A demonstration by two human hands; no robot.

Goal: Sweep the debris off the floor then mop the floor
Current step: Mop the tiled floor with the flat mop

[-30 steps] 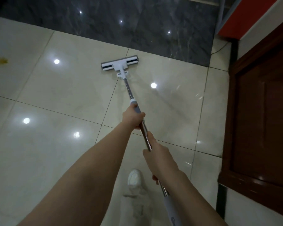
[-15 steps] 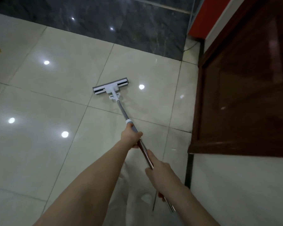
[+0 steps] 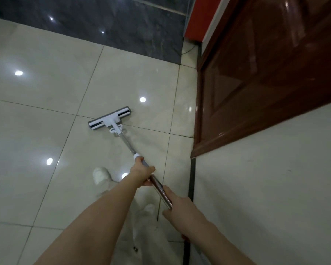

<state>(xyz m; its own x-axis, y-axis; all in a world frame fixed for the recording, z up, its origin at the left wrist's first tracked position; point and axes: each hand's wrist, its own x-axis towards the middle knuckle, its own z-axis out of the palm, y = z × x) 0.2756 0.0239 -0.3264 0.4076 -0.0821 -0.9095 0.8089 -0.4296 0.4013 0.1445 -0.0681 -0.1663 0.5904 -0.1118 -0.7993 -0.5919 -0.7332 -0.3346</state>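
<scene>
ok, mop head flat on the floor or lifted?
Flat, as far as the view shows. The mop head lies along the tile with no gap visible beneath; both hands, left and right, grip the pole.

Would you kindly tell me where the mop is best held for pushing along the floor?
Probably on the mop pole's upper half, from above: left hand on the grey sleeve, right hand higher on the steel. The pole slants up toward the person.
</scene>
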